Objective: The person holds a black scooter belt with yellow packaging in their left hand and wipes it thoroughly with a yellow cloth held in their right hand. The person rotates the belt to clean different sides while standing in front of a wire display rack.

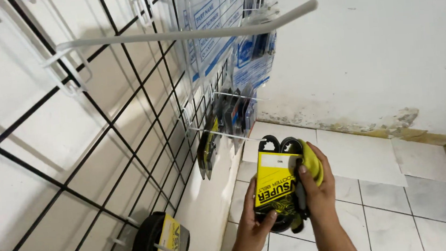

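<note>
I hold a black rubber belt in a yellow cardboard sleeve (274, 183) above the tiled floor. My left hand (253, 226) grips the sleeve's lower left edge from below. My right hand (320, 195) presses a yellow cloth (311, 161) against the belt's upper right side. The belt's black loops stick out above and below the sleeve.
A black wire grid panel (101, 152) covers the wall on the left, with white hooks (183, 35) jutting out. Packaged parts (239, 59) and more belts (208, 143) hang from the hooks. Another sleeved belt (161, 244) hangs at the bottom left. White floor tiles (365, 156) meet a stained wall.
</note>
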